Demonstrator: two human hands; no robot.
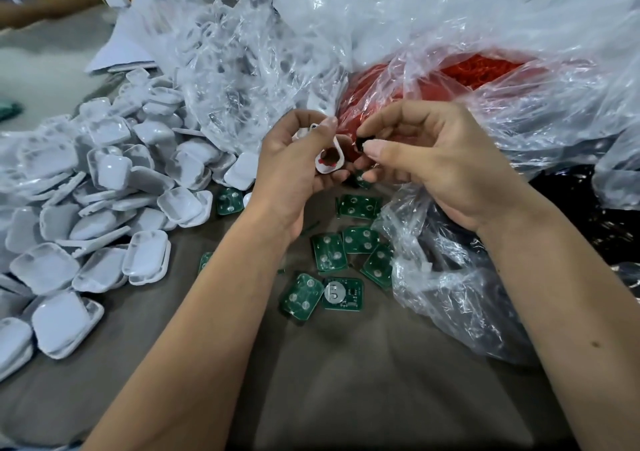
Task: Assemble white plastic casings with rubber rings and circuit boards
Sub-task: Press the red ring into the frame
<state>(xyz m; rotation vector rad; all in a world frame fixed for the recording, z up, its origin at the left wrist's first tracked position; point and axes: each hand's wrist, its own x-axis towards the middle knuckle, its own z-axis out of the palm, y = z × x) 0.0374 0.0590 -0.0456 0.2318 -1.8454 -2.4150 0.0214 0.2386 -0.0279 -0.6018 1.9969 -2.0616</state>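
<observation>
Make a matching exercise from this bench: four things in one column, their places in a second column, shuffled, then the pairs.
Things:
1. white casing
2. small black part
3. pile of white casings
4. red rubber rings

Places:
A. in a clear bag at the back
B. heaped on the table's left
C. held in the left hand
D. pinched by the right hand

Pairs: 1-C, 2-D, 3-B, 4-A

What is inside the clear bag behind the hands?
The clear bag holds a heap of thin red rings. Only the top of the heap shows plainly; crinkled plastic and both hands cover the rest, so how deep it goes cannot be seen.
</observation>
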